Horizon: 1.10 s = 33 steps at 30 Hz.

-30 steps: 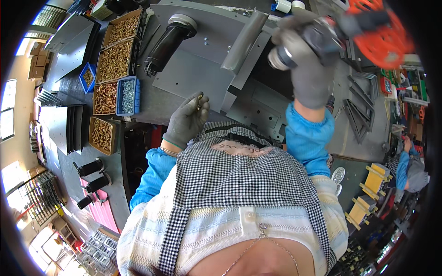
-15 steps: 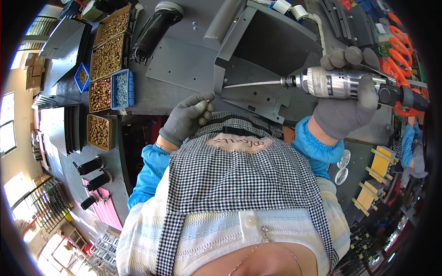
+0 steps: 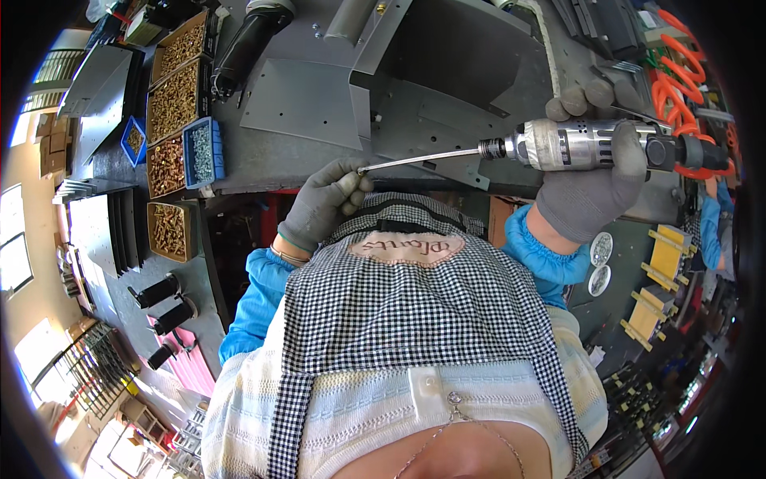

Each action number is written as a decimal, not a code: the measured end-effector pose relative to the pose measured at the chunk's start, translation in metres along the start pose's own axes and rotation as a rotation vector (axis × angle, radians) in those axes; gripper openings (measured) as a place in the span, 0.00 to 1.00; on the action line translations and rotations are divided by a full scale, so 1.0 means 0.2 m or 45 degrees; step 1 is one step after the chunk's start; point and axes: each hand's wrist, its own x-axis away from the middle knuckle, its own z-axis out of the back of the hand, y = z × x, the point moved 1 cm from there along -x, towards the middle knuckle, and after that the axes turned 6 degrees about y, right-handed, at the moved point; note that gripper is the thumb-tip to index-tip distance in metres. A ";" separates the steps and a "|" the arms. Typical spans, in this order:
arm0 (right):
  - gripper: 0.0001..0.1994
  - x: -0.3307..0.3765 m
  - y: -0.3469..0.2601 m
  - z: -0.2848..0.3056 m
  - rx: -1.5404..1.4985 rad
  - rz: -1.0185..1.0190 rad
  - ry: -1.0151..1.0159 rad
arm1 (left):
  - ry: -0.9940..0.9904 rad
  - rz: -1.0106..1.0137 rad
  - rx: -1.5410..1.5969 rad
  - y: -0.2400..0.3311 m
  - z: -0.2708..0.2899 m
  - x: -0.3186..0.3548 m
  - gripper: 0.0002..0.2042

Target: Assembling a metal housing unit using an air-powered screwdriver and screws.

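My right hand [image 3: 598,172], in a grey glove, is wrapped round a silver and black power screwdriver [image 3: 574,145] lying level at the right. Its long thin bit [image 3: 423,159] points left and reaches the fingertips of my left hand [image 3: 325,195]. That gloved hand pinches a small brass-coloured screw [image 3: 361,171], and the bit's tip meets it or nearly so. Behind the bit stands a dark grey bent sheet-metal housing [image 3: 447,56], with a flat grey plate [image 3: 307,100] beside it on the left.
Boxes of brass-coloured screws [image 3: 173,102] and a blue bin of silver screws [image 3: 203,152] stand at the left. A black cylinder [image 3: 251,48] lies behind the plate. An orange coiled hose [image 3: 678,80] hangs at the far right. Yellow blocks [image 3: 669,255] sit at the right.
The screwdriver has shifted slightly left and its bit has swung down from the housing's edge to my left fingertips. The left hand keeps its pinch, and the whole view has shifted a little.
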 end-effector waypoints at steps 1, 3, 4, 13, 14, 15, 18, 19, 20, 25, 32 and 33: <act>0.22 0.00 0.00 0.02 0.003 0.008 0.005 | -0.008 0.003 -0.005 -0.01 0.01 -0.01 0.12; 0.22 -0.01 0.00 0.05 -0.005 -0.009 0.010 | -0.016 -0.007 0.032 -0.02 0.01 -0.01 0.12; 0.22 -0.01 0.00 0.06 -0.004 -0.004 0.011 | -0.021 -0.007 0.030 -0.02 0.01 -0.02 0.12; 0.24 0.01 -0.01 0.12 0.083 -0.038 0.117 | -0.135 0.002 0.147 0.00 0.03 -0.04 0.12; 0.24 0.01 -0.01 0.12 0.064 -0.016 0.128 | -0.136 0.033 0.194 0.00 0.03 -0.05 0.12; 0.24 0.01 -0.01 0.11 0.045 0.005 0.138 | -0.138 0.063 0.242 0.00 0.04 -0.05 0.12; 0.20 0.01 0.00 0.09 0.090 0.028 0.158 | -0.180 0.078 0.301 0.00 0.06 -0.06 0.12; 0.20 0.01 0.01 0.08 0.089 0.028 0.157 | -0.181 0.077 0.301 -0.01 0.06 -0.06 0.12; 0.20 0.01 0.01 0.07 0.141 0.042 0.157 | -0.066 0.000 0.152 -0.01 0.04 -0.05 0.13; 0.19 0.02 0.05 0.06 0.171 0.013 0.174 | 0.063 -0.327 -0.457 -0.02 0.05 -0.05 0.15; 0.20 0.03 0.08 0.05 0.173 0.049 0.262 | 0.216 -0.204 -0.495 0.02 0.08 -0.04 0.18; 0.20 0.03 0.07 0.05 0.180 0.088 0.269 | 0.273 -0.176 -0.517 0.03 0.11 -0.06 0.18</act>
